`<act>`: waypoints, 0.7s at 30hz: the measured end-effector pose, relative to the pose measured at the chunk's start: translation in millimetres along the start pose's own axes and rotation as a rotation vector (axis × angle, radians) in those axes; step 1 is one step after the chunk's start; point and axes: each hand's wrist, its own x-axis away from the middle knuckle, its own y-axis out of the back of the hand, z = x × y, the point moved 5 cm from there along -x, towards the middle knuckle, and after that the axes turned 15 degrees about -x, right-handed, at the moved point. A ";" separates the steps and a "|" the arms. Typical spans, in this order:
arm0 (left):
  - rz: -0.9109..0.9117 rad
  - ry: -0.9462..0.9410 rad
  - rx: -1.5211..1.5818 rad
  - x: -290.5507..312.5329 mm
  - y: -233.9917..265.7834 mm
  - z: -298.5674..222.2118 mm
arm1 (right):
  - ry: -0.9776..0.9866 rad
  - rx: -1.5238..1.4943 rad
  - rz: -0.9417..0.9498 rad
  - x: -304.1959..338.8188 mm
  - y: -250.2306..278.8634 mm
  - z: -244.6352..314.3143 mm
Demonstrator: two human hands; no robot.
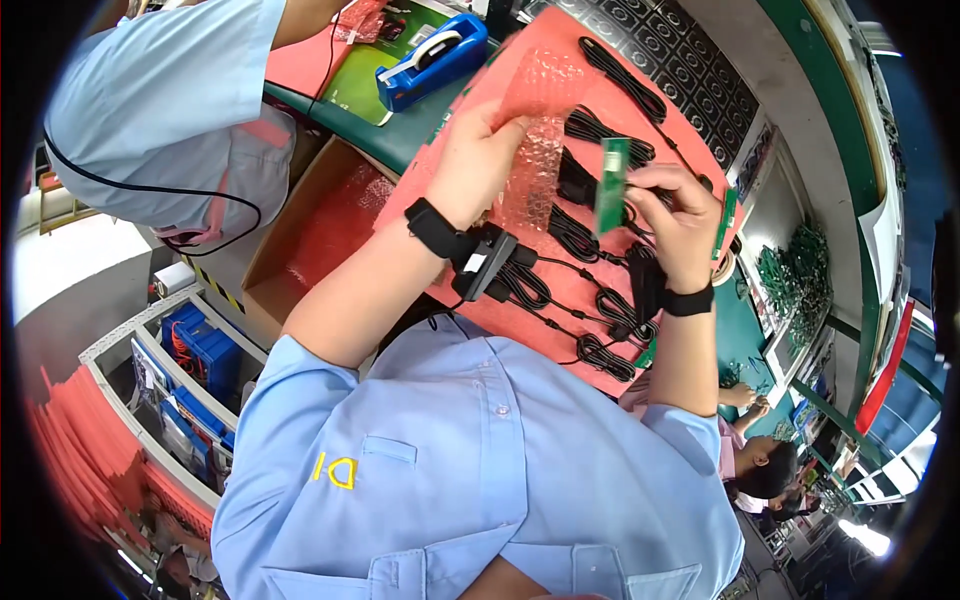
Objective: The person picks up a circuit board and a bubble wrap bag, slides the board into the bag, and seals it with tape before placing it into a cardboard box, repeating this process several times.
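Head view: a bench [402, 142] topped by a pink sheet [505, 322] fills the upper middle of a busy workroom. Over the sheet, the left hand [478, 168] grips a bubble-wrap bag [545, 95] by its near side, while the right hand [682, 215] pinches a slim green board [611, 185] between thumb and fingers, upright beside the bag. Coiled black cables [622, 82] lie across the sheet below both hands. Beyond sits a tray [672, 45] of round dark parts; to the left are a blue tape dispenser [432, 62], a cardboard box [262, 262] and a co-worker's blue sleeve [165, 85]. At lower left, a pale shelf [125, 335] holds blue bins [210, 345]. To the right, green pieces [795, 280] are heaped, with more people [765, 468] past them.
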 end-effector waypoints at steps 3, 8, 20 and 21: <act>0.152 0.180 0.206 2.1 -29.3 21.7 | 0.034 0.213 -0.008 4.9 -21.0 -4.3; 0.402 0.242 0.735 24.2 -39.4 4.4 | 0.193 0.386 0.052 -1.9 -24.3 -10.3; 0.316 0.416 0.462 29.9 -28.9 6.7 | 0.626 0.730 0.019 11.3 -35.2 13.2; 0.312 0.436 0.468 29.6 -28.5 11.9 | 0.626 0.727 0.017 11.8 -33.6 12.3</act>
